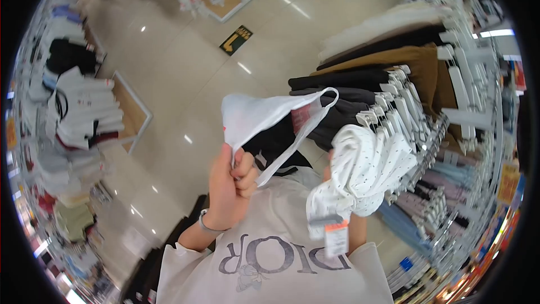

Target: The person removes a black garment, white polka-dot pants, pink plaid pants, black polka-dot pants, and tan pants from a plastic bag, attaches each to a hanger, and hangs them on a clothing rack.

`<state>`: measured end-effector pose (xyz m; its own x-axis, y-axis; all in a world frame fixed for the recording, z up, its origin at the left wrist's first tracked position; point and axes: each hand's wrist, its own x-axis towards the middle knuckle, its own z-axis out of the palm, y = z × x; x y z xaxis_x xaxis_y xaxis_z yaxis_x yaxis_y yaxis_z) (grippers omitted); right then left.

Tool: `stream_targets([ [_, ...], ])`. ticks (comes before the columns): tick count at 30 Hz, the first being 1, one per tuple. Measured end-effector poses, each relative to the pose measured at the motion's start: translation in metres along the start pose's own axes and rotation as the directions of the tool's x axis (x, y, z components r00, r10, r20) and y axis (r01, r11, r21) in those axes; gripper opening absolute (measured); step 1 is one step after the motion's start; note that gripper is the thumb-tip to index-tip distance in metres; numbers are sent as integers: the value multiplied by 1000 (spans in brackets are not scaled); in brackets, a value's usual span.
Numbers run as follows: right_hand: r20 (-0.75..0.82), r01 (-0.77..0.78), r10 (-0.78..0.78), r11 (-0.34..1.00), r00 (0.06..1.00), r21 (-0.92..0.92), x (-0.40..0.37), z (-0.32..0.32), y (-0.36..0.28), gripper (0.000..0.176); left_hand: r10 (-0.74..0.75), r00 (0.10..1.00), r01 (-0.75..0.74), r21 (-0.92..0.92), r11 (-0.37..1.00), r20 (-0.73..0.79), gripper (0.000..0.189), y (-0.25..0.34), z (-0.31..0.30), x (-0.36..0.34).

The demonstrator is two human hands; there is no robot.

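Note:
My left hand (239,177), with a bracelet on its wrist, is closed on the edge of a white plastic bag (253,110). The bag hangs stretched in front of my chest, and its loop handle (332,98) spreads out to the right. Over on the right, a white garment with small dark specks (365,174) lies bunched over my right hand (327,170). Only a sliver of that hand shows beside the cloth; it appears to hold the garment. A paper tag with an orange top (337,238) dangles from the lower part of the cloth.
Close by on the right stands a rack with dark trousers (349,81) and other clothes on white hangers (402,95). White shirts (87,107) hang on a display at the left. A dark floor sign with a yellow arrow (236,40) lies on the shiny tiles ahead.

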<state>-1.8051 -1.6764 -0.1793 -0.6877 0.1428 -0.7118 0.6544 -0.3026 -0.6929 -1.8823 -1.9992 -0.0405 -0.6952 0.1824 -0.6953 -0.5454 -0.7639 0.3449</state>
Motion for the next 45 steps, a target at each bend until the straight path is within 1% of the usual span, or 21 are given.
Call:
stream_targets([
  [2,-71,82,-85,995,994,-52,12,22,-5,55,-115,992,110,72,991,61,35,3,-11,6],
  [4,-122,143,-157,983,980,-112,25,47,-8,54,-218,976,210,236,949,9,39,13,-5,1],
  [6,-147,191,-222,961,964,-198,36,77,-13,52,-305,930,221,353,909,205,39,23,-16,-2],
  [9,-151,232,-286,926,946,-298,41,122,-11,50,-519,765,172,657,734,380,38,31,-39,-8],
  [13,-78,264,-312,893,947,-363,16,180,10,48,-746,567,230,802,551,350,38,27,-42,-20],
  [16,17,322,-338,878,941,-355,-25,218,34,46,-792,540,246,847,472,285,39,25,-46,-19],
  [19,123,421,-403,855,907,-304,-72,247,52,44,-837,472,-106,960,258,277,43,11,-60,-24],
  [22,130,490,-474,825,871,-279,-107,257,63,43,-911,393,95,979,178,127,44,1,-54,-38],
  [26,-37,487,-533,798,846,-355,-133,225,70,41,-903,411,218,949,230,124,39,-20,-33,-28],
  [27,-120,454,-531,805,839,-382,-140,212,75,41,-909,399,180,961,208,122,38,-26,-20,-32],
  [30,-474,178,-383,890,793,-420,-179,174,105,40,-952,301,131,987,94,51,40,-51,1,-39],
  [31,-620,1,-228,939,751,-345,-196,164,121,40,-959,281,134,989,63,23,40,-63,7,-43],
  [33,-830,-302,105,950,547,-78,-226,150,151,32,-968,247,145,989,0,-37,40,-87,17,-52],
  [34,-969,-245,-50,963,240,-111,-237,147,164,29,-971,229,146,989,-30,-63,40,-102,22,-58],
  [35,-977,-218,-185,963,-105,-159,-247,143,177,27,-973,211,149,987,-58,-89,40,-116,27,-65],
  [36,-852,-224,-291,952,-436,-211,-257,140,191,24,-974,197,154,985,-84,-113,40,-131,31,-70],
  [38,-799,-281,-247,954,-549,-102,-260,119,234,21,-976,150,194,973,-128,-158,41,-156,34,-79],
  [40,-886,-32,-29,999,-463,-16,-253,98,291,18,-979,105,172,973,-156,-175,41,-180,40,-90],
  [41,-959,236,119,970,-258,57,-249,93,325,15,-987,62,182,973,-138,-151,38,-193,40,-92],
  [42,-980,473,197,866,-20,165,-247,87,345,13,-991,76,115,988,-103,-112,39,-207,40,-98],
  [45,-867,734,400,486,296,474,-299,71,319,11,-998,50,-80,996,-31,-27,39,-252,39,-115],
])
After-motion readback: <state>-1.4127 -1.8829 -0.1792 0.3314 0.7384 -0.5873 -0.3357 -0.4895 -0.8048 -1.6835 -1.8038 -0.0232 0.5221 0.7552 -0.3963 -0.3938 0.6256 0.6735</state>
